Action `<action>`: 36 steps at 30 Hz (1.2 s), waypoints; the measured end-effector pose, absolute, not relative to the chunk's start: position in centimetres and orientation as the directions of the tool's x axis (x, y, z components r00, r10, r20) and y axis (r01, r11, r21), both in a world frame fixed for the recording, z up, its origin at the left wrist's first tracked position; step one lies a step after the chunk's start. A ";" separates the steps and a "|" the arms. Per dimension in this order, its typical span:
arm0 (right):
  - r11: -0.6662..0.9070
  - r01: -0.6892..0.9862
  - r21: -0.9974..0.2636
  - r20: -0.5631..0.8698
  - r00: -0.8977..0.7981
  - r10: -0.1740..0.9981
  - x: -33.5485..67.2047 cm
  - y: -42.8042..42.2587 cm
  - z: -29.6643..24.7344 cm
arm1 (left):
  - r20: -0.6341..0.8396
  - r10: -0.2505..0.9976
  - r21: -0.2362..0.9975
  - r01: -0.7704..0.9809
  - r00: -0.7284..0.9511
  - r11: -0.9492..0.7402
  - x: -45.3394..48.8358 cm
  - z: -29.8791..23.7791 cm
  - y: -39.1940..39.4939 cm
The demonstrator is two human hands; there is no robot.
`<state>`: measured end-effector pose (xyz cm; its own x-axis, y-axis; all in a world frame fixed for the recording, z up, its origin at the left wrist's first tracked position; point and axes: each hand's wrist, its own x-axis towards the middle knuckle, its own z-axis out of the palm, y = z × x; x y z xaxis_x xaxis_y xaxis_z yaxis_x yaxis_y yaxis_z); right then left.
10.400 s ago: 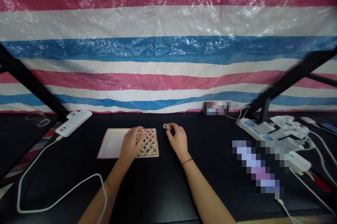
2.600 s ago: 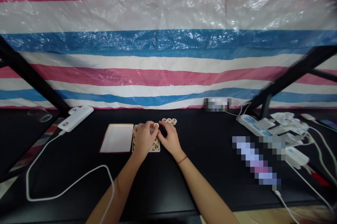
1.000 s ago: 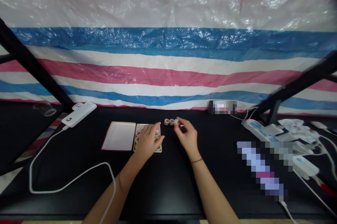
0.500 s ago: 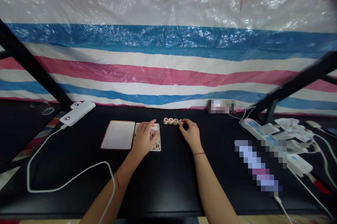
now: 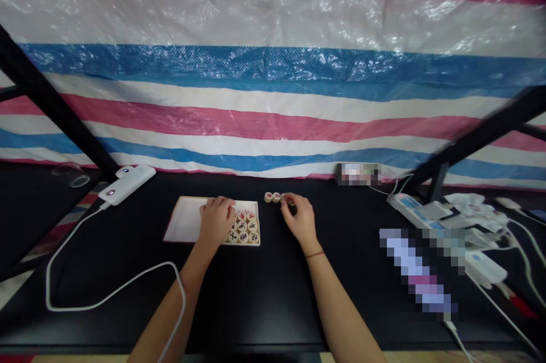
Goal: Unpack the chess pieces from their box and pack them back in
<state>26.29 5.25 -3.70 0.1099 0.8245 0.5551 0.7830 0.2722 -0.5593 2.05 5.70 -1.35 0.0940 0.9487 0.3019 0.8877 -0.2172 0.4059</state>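
My left hand [image 5: 216, 219] lies over the left part of a shallow white box [image 5: 251, 205], its fingers bent down and its fingertips partly hidden. Several round Chinese chess pieces [image 5: 242, 226] with red or black characters sit in rows inside the box. To the right of the box, my right hand [image 5: 301, 218] is closed, with thumb and forefinger at a Chinese chess piece [image 5: 284, 196] in a short row on the black table. Two red-marked pieces [image 5: 272, 197] show fully at the row's left end. The right hand covers the row's right end.
The box's lid [image 5: 183, 221] lies inside-up left of the box. A white power bank [image 5: 130, 185] with a cable [image 5: 106, 300] is at left. A power strip [image 5: 405, 201], chargers and a blurred-out object [image 5: 418, 272] lie at right. Behind hangs a striped plastic sheet [image 5: 273, 101].
My left hand has moved left across the box, its fingers now less spread, uncovering more pieces. My right hand has shifted slightly left along the row, covering more of its right end.
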 end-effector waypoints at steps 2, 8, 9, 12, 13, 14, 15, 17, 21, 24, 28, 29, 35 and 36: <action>0.360 0.712 -0.603 0.501 -0.013 0.865 24.6 4.8 -3.3 | 0.258 0.960 0.365 0.909 0.109 -0.201 1.2 -1.5 6.1; 0.413 0.688 -0.598 0.377 -0.213 0.901 21.7 4.2 -3.4 | 0.207 0.943 0.352 0.879 0.263 -0.322 -0.6 -2.5 7.4; 0.404 0.699 -0.589 0.368 -0.213 0.905 21.6 4.2 -3.5 | 0.207 0.940 0.352 0.876 0.270 -0.329 -0.8 -2.6 7.5; 0.389 0.713 -0.584 0.354 -0.208 0.912 21.6 4.2 -3.7 | 0.188 0.942 0.349 0.877 0.279 -0.330 -0.9 -2.6 7.4; 0.386 0.711 -0.587 0.350 -0.208 0.914 21.6 4.2 -3.8 | 0.177 0.944 0.344 0.881 0.278 -0.325 -1.0 -2.6 7.3; 0.383 0.709 -0.593 0.345 -0.206 0.916 21.5 4.2 -3.8 | 0.167 0.946 0.337 0.885 0.279 -0.320 -1.0 -2.6 7.2; 0.378 0.705 -0.600 0.340 -0.202 0.918 21.5 4.2 -3.8 | 0.159 0.947 0.330 0.889 0.280 -0.318 -1.1 -2.5 7.1; 0.365 0.701 -0.613 0.330 -0.193 0.924 21.3 4.1 -3.8 | 0.150 0.943 0.329 0.884 0.297 -0.331 -1.2 -2.4 7.1; 0.346 0.702 -0.622 0.310 -0.185 0.932 21.2 4.1 -3.8 | 0.165 0.923 0.391 0.836 0.347 -0.384 -1.6 -1.8 7.1; 0.349 0.704 -0.618 0.312 -0.189 0.931 21.2 4.0 -3.8 | 0.150 0.910 0.493 0.769 0.386 -0.407 -1.9 -1.0 7.1; 0.343 0.715 -0.609 0.308 -0.186 0.933 21.2 4.0 -3.6 | 0.009 0.910 0.579 0.740 0.414 -0.342 -2.2 0.5 6.7; 0.338 0.716 -0.611 0.303 -0.184 0.935 21.1 4.0 -3.6 | -0.036 0.912 0.577 0.754 0.408 -0.314 -2.2 0.8 6.5; 0.321 0.713 -0.624 0.278 -0.181 0.943 21.1 3.9 -3.5 | -0.150 0.904 0.504 0.818 0.399 -0.277 -2.2 1.5 6.2; 0.319 0.713 -0.625 0.277 -0.180 0.944 21.0 3.9 -3.5 | -0.152 0.906 0.493 0.825 0.395 -0.277 -2.2 1.5 6.3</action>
